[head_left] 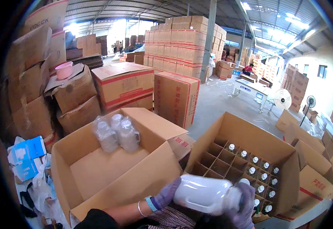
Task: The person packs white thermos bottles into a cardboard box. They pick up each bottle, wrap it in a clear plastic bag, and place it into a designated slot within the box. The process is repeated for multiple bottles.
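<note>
A white plastic jug [206,194] is gripped sideways by the left hand [165,195] and right hand [244,208], its neck pointed right toward the divided cardboard box [279,150].

Open brown cardboard carton [109,168] at lower left, holding clear plastic-wrapped jugs [117,133]. Open brown carton with cardboard grid dividers [250,152] at lower right. Behind on the floor, sealed brown cartons with red stripes [176,97], stacked high farther back. Blue-and-white flat packet [25,156] far left.
</note>
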Tool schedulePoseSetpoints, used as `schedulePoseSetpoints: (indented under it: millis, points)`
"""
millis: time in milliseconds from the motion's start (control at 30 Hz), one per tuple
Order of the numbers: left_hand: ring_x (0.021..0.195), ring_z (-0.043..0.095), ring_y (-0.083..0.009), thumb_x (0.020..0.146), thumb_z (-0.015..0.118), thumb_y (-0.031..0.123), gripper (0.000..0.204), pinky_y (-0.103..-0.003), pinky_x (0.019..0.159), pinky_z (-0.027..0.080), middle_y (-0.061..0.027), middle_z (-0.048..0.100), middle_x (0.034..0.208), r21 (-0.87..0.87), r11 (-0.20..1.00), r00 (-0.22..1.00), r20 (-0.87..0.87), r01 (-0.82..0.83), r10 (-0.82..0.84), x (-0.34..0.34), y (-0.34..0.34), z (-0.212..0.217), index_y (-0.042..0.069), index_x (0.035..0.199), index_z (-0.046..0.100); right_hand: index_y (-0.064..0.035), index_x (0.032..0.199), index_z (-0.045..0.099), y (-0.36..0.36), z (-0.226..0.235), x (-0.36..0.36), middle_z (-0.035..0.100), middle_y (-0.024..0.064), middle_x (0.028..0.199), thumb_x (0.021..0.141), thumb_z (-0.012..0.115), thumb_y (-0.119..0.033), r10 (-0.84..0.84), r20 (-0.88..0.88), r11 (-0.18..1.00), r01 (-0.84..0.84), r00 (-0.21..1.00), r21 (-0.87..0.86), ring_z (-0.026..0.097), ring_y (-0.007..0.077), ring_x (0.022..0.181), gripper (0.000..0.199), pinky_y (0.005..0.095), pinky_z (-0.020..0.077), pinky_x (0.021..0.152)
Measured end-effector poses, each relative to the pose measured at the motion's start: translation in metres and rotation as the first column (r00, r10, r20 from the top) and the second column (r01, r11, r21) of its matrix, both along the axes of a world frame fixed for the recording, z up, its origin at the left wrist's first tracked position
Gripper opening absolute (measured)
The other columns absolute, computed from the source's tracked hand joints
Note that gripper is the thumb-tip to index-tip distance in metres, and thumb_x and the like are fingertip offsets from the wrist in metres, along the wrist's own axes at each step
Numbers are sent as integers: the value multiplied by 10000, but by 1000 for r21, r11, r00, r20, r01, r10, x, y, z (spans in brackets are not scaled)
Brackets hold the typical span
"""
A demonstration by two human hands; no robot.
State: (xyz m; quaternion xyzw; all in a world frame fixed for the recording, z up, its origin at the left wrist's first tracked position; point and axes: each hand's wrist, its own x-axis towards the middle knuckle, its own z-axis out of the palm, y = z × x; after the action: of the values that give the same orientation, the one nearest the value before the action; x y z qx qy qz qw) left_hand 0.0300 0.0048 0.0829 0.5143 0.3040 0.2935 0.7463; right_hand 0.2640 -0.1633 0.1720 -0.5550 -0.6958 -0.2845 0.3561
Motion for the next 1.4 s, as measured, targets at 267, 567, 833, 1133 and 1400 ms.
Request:
schedulePoseSetpoints:
  millis: [267,567,833,1133,1400]
  points:
    - [762,513,-377,826,718,524,509,-456,688,426,-153,491,832,918,397,988,-41,-23,152,35,-7,11,53,949,569,6,1154,632,-78,-116,54,638,119,1128,1059,400,-402,-212,-965,976,79,158,-202,581,223,1047,479,380,447,975]
    - [955,586,-344,784,746,521,497,-466,815,441,-130,622,1009,887,-135,851,-367,442,376,170,127,-82,99,1015,624,-8,1382,441,-167,-108,67,541,154,1343,1008,553,-282,-421,-838,805,569,346,-169,533,262,1236,477,425,420,1066]
    - [895,674,-292,776,712,610,541,-456,725,507,-105,685,931,493,50,433,-805,869,406,263,115,-12,99,954,705,-17,1383,458,-131,-165,49,565,156,1321,974,485,-424,28,-996,932,363,-90,-6,561,290,1197,578,463,440,1043]
    - [1045,674,-361,819,734,461,616,-459,854,546,-207,655,1152,658,-39,655,-739,752,155,524,95,-97,36,1237,579,-23,1331,520,-110,-174,68,590,151,1289,923,552,-457,-143,-977,926,370,160,-75,601,303,1109,597,468,473,991]
    - [967,712,-321,706,809,527,650,-442,825,565,-168,728,1038,601,-119,612,-778,791,139,550,99,-88,47,1114,649,-25,1285,571,-114,-175,81,609,152,1283,928,578,-387,-169,-977,908,405,128,-104,627,307,1071,508,455,505,952]
